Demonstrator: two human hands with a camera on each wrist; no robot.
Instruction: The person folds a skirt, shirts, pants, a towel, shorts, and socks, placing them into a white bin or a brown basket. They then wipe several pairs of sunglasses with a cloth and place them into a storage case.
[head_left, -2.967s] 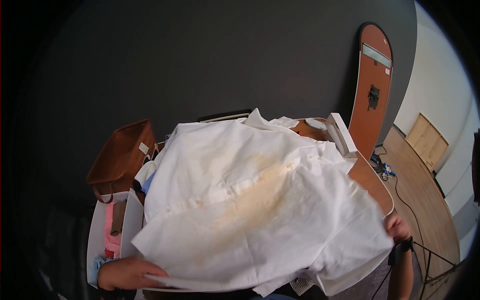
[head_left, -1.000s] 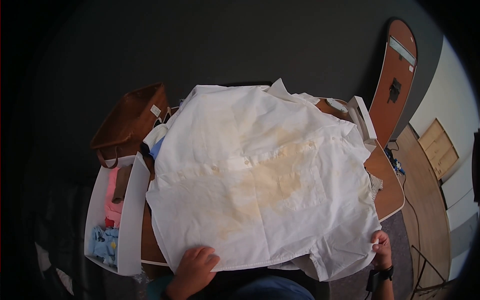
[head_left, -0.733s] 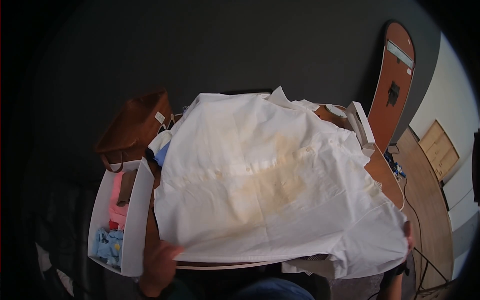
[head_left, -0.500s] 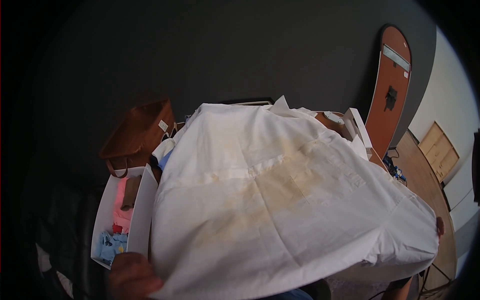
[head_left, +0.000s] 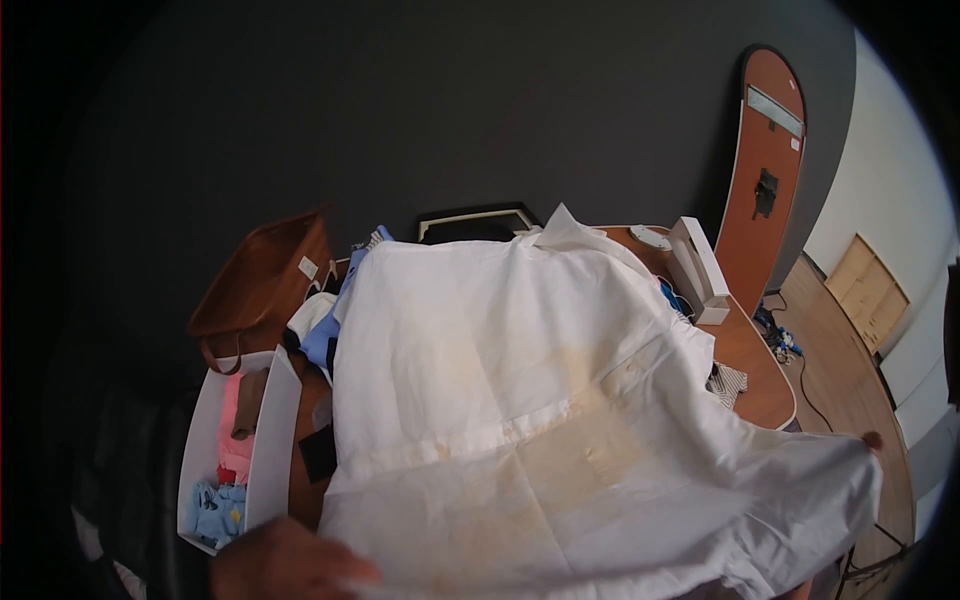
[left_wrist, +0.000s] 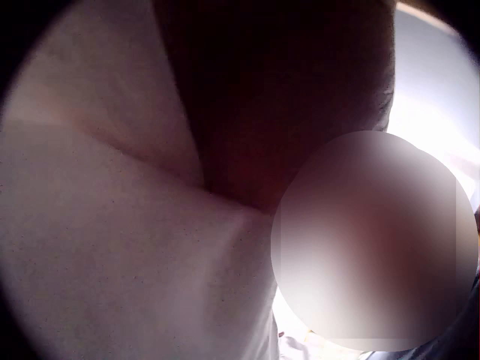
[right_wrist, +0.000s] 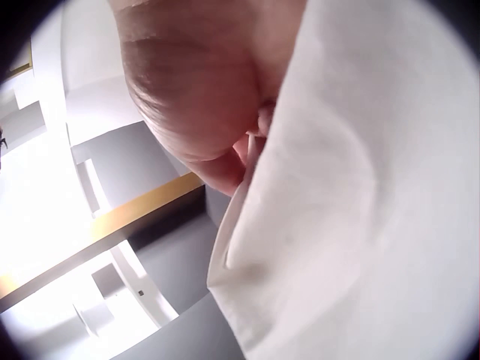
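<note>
Shirt likely light, limp; best held where left hand pinches near-left hem and right hand pinches right sleeve

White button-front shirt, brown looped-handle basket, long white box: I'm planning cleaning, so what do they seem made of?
White button-front shirt: matte woven cloth, perhaps cotton or a blend; it creases and drapes softly.
Brown looped-handle basket: probably leather or imitation leather, given its smooth, slightly glossy surface.
Long white box: stiff and smooth by its straight walls; plastic or card, I can't tell.
</note>
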